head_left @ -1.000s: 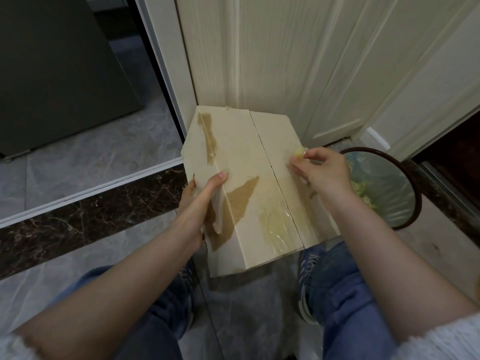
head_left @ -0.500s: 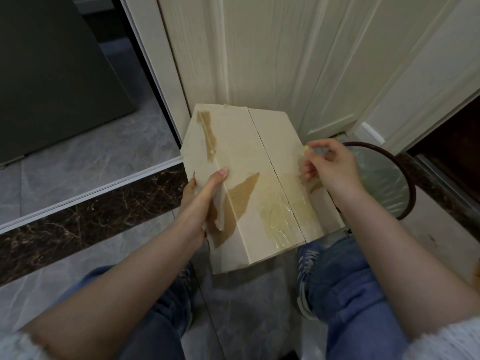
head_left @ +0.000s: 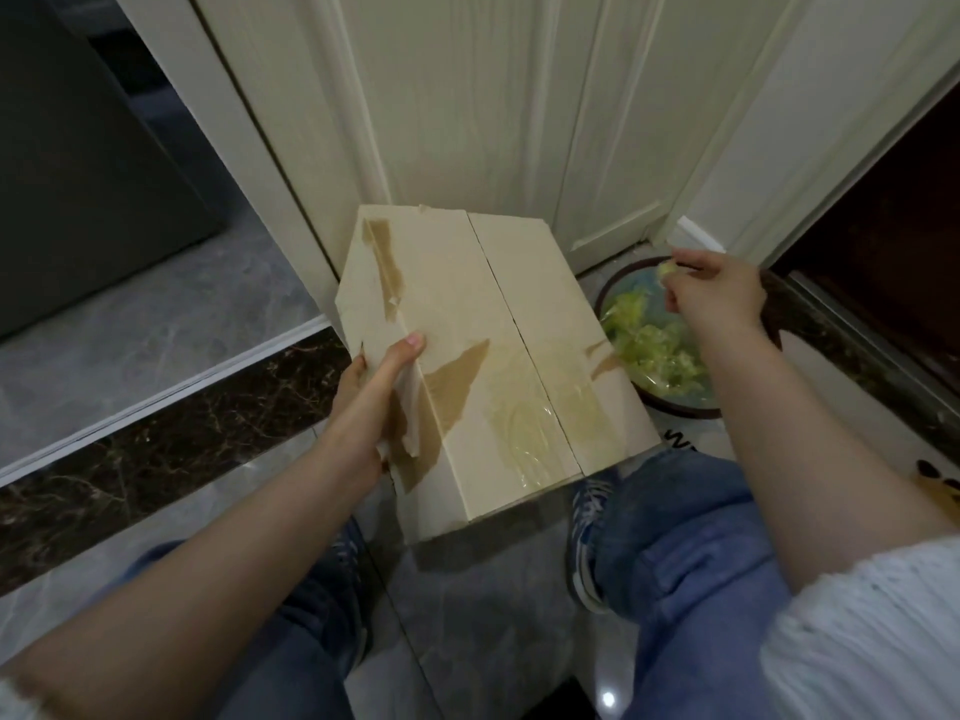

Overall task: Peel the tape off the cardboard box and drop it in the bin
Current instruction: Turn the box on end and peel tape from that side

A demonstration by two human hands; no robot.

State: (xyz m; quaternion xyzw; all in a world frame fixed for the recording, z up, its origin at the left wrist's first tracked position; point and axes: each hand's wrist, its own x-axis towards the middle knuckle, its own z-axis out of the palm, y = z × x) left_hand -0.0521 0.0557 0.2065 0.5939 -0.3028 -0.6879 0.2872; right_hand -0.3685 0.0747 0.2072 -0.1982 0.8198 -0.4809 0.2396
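My right hand point(head_left: 714, 298) pinches a small wad of peeled tape point(head_left: 666, 271) directly above the open bin point(head_left: 675, 402), so release sends it straight down. My left hand point(head_left: 374, 402) grips the cardboard box point(head_left: 483, 356) by its left edge, propped on the tiled floor point(head_left: 156, 324) before a white door point(head_left: 467, 96); more clear tape point(head_left: 524, 433) remains along the seam.

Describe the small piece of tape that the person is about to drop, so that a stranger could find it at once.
Start at the white door, then look down and right to the round bin on the floor. The right hand is above it, pinching a small crumpled yellowish tape scrap. Unlike the scraps already in the bin, it is held at the fingertips.
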